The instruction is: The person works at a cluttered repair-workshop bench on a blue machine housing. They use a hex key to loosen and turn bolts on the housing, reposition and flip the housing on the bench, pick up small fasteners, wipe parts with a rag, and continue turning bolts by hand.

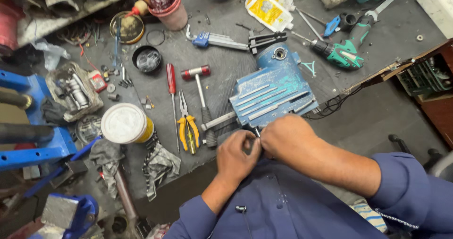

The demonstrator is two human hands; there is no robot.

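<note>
From the head camera, the worn blue ribbed metal tool housing (272, 93) lies on the grey tabletop (377, 111) just above both hands, its near edge touching or nearly touching the knuckles. The left hand (237, 156) and right hand (288, 137) are pressed together with fingers curled tight, pinching something small and dark between the fingertips that is too hidden to identify. Left of the left hand lie yellow-handled pliers (188, 128) and a red-headed mallet with a black grip (202, 102), beyond them a white-lidded round tin (124, 123).
</note>
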